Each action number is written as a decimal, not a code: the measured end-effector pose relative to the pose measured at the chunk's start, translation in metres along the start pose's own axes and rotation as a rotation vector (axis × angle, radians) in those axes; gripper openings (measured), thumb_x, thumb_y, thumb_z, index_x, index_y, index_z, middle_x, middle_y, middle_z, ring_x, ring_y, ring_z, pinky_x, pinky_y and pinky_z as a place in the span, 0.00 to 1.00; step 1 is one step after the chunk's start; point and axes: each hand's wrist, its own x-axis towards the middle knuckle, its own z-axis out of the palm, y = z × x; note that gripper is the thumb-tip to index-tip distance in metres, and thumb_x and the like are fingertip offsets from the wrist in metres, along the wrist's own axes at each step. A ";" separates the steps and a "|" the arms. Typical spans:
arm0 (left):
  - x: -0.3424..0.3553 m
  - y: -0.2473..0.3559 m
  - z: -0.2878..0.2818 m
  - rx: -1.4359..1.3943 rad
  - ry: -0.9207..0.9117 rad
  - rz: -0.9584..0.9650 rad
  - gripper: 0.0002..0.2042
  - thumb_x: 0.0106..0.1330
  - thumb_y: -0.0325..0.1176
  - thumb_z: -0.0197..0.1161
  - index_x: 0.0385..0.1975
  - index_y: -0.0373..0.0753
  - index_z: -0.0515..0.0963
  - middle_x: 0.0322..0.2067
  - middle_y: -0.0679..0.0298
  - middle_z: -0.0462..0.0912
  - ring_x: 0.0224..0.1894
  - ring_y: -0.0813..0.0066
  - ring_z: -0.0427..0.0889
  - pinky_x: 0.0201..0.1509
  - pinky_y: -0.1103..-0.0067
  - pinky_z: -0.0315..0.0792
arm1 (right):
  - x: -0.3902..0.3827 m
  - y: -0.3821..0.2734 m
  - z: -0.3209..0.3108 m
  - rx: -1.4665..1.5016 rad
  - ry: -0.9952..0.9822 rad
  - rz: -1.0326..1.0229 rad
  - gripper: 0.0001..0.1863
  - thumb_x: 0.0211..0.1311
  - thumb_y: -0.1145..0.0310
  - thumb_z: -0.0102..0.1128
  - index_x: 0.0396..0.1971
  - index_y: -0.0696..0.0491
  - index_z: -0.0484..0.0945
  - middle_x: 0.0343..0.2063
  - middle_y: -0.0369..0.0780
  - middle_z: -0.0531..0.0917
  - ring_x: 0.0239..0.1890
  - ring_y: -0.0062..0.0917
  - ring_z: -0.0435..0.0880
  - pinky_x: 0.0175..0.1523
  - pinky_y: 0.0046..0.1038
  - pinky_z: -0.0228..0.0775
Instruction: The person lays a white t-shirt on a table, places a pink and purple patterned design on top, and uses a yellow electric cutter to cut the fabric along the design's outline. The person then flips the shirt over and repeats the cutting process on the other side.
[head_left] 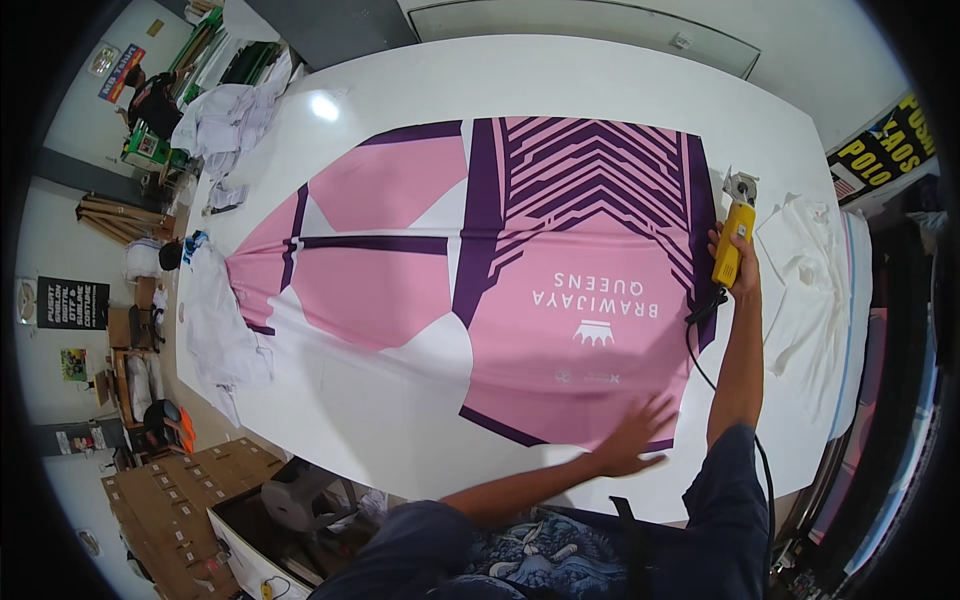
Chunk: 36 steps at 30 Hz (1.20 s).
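A wide pink and purple printed jersey fabric (560, 250) lies spread over the white table (370, 420). Purple chevron stripes cover the far part of its right panel. My left hand (635, 440) has its fingers spread over the fabric's near right edge; whether it presses down, I cannot tell. At the right edge of the cloth, my right hand (742, 265) is wrapped round a yellow electric fabric cutter (737, 235). The cutter's metal head (742, 187) points away from me. Its black cord (703, 370) runs down along my right arm.
White cloth (800, 290) is heaped at the table's right end, beside the cutter. More white fabric (215, 320) bunches at the left end, where a person (172, 255) is partly visible. Brown cartons (180, 500) and a grey stool (305, 495) stand below the near left edge.
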 end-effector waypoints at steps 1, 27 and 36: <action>-0.016 -0.019 -0.022 0.052 -0.020 -0.057 0.38 0.70 0.44 0.68 0.78 0.42 0.61 0.79 0.47 0.55 0.83 0.44 0.49 0.83 0.45 0.43 | -0.014 0.007 0.003 0.018 -0.029 -0.011 0.40 0.68 0.63 0.66 0.76 0.51 0.58 0.67 0.47 0.75 0.66 0.42 0.80 0.66 0.42 0.79; -0.423 -0.142 -0.287 0.759 0.610 -0.956 0.48 0.77 0.64 0.52 0.81 0.28 0.50 0.83 0.43 0.41 0.85 0.40 0.36 0.83 0.41 0.32 | -0.397 0.244 0.100 0.132 0.090 0.091 0.33 0.66 0.64 0.64 0.70 0.54 0.70 0.59 0.42 0.82 0.60 0.32 0.84 0.60 0.33 0.81; -0.452 -0.140 -0.330 0.789 0.498 -0.763 0.46 0.77 0.60 0.55 0.81 0.28 0.51 0.84 0.43 0.40 0.85 0.38 0.34 0.82 0.38 0.28 | -0.512 0.219 0.233 -0.496 0.327 0.072 0.39 0.64 0.72 0.67 0.72 0.50 0.57 0.43 0.46 0.83 0.31 0.37 0.89 0.32 0.35 0.87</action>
